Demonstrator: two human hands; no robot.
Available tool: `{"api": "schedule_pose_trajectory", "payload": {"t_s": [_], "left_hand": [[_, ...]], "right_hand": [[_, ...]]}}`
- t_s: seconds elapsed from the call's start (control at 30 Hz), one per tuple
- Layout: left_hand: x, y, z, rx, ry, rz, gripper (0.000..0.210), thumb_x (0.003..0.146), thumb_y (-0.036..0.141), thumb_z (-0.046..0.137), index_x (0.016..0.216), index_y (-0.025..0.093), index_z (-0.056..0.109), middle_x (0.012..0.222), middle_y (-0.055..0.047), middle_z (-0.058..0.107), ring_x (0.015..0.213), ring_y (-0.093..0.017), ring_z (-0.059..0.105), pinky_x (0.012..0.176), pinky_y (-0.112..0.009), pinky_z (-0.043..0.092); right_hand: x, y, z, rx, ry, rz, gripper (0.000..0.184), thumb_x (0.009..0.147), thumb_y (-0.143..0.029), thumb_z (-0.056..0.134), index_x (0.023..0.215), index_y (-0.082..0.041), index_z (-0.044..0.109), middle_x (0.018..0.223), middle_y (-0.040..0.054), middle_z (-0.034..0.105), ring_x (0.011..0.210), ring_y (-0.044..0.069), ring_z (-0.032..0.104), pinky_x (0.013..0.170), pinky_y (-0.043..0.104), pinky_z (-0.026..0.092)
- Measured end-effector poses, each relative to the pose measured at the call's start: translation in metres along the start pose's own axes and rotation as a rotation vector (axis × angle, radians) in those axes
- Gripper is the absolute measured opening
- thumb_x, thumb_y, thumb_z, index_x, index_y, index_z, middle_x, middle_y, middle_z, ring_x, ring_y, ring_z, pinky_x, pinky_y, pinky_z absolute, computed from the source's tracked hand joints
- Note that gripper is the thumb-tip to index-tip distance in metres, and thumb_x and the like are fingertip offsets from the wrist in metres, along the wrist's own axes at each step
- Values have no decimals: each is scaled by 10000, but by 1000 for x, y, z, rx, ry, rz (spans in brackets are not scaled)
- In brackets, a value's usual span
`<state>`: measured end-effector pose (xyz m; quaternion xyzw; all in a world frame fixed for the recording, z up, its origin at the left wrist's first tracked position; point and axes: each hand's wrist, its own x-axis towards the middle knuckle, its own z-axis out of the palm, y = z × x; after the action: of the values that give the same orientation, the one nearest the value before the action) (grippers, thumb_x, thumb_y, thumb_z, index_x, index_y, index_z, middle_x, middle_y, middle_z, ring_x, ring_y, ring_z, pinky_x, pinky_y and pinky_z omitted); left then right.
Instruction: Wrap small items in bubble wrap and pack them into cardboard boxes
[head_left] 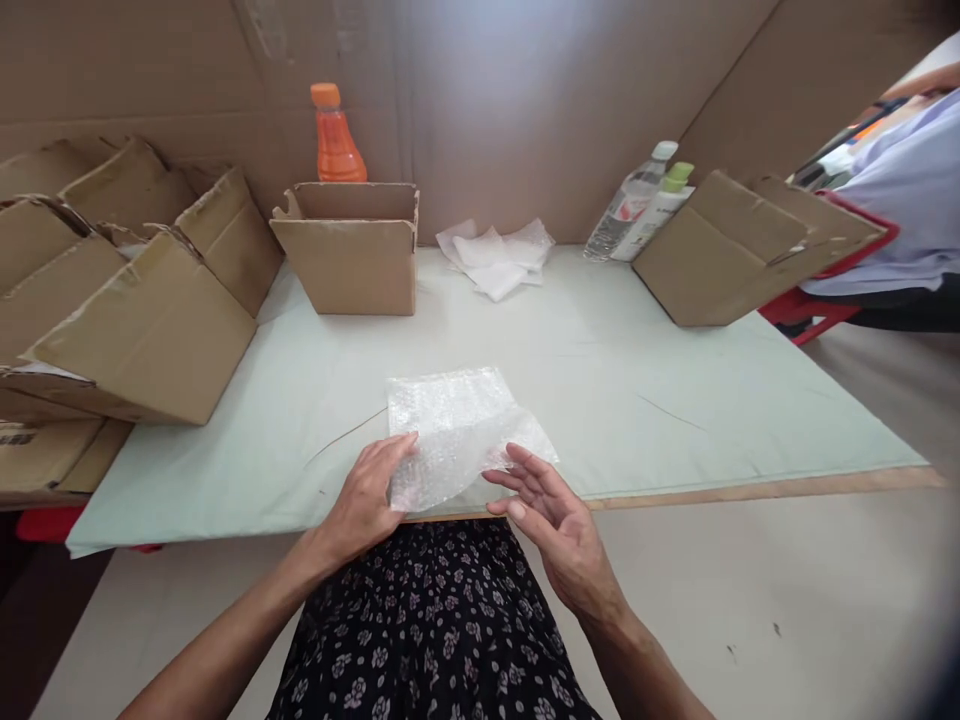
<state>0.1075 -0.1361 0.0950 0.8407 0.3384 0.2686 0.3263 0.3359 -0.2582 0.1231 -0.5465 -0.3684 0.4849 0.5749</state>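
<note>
A clear bubble wrap sheet (450,425) lies near the front edge of the table, with a loose layer folded over its lower part. My left hand (367,490) grips the wrap's left edge, fingers on top and thumb near the table edge. To the right of it, my right hand (551,515) is open, palm partly upturned and fingers apart. Its fingertips are close to the wrap's right side; whether they touch it I cannot tell.
Cardboard boxes (150,330) crowd the left side. An open box (360,265) stands before an orange bottle (339,140). Thin white sheets (495,262) lie at the back. Rightward are a clear bottle (626,210), a white bottle (654,220), another box (720,260) and a seated person (900,200).
</note>
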Motion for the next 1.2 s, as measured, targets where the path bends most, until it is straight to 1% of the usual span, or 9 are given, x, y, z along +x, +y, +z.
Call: {"api": "schedule_pose_trajectory", "payload": {"t_s": [0.1,0.2,0.27,0.37,0.5,0.73,0.87,1.03,1.2], "left_hand": [[23,0,8,-175,94,-262,385,858,269,573,1225,194,662,987,-69,734,904,-218,696,839,-357,546],[36,-3,5,-268,110,-422,436,818,341,623,1222,180,662,840,-13,689,677,-155,616,676,-287,498],[39,-6,3,-277,117,-463,499,793,346,631,1258,166,641,788,8,663,629,-140,563,632,-270,461],[42,-8,2,-231,137,-461,515,799,344,609,1279,159,622,766,13,652,660,-149,570,651,-271,460],[51,-10,1,19,181,-469,538,829,322,588,1348,184,578,847,-8,686,741,-178,614,765,-321,509],[65,-35,9,420,250,-296,570,867,277,631,1407,134,517,922,-77,690,865,-252,629,904,-444,519],[63,-31,7,561,382,-28,580,934,318,614,1454,127,443,1163,-157,655,1077,-300,597,949,-464,494],[62,-23,6,644,79,187,310,958,148,524,1254,180,609,1199,-118,665,1117,-279,568,927,-419,473],[65,-31,0,603,-73,135,259,956,168,533,1189,185,643,1186,-107,686,1094,-285,573,864,-430,483]], "right_hand": [[9,0,-15,-139,83,-145,677,930,-359,650,1530,-380,336,1370,101,596,1153,249,651,912,456,584],[39,3,-40,-382,200,-217,754,892,-387,679,1545,-343,305,1445,118,546,1304,273,549,1026,495,496],[68,6,-51,-487,128,-150,768,839,-420,712,1513,-276,374,1430,140,560,1322,295,532,1024,487,483],[109,11,-53,-525,13,-78,599,834,-426,661,1366,-181,534,1102,107,701,1038,253,664,918,423,518],[134,17,-42,-784,64,-133,428,846,-351,583,1234,-177,624,842,36,686,804,214,646,822,393,500],[128,30,-37,-1103,189,-282,458,875,-291,540,1317,-175,568,891,60,712,799,241,639,838,432,466],[124,32,-42,-1126,166,-350,440,910,-263,528,1342,-179,532,895,55,707,782,230,641,820,419,475],[121,23,-38,-1367,239,-587,465,945,-275,560,1397,-188,499,1241,169,666,1034,323,639,845,464,468],[119,15,-38,-1457,-249,-740,409,977,-312,553,1368,-193,549,1411,152,615,1282,328,569,1007,509,442]]}}
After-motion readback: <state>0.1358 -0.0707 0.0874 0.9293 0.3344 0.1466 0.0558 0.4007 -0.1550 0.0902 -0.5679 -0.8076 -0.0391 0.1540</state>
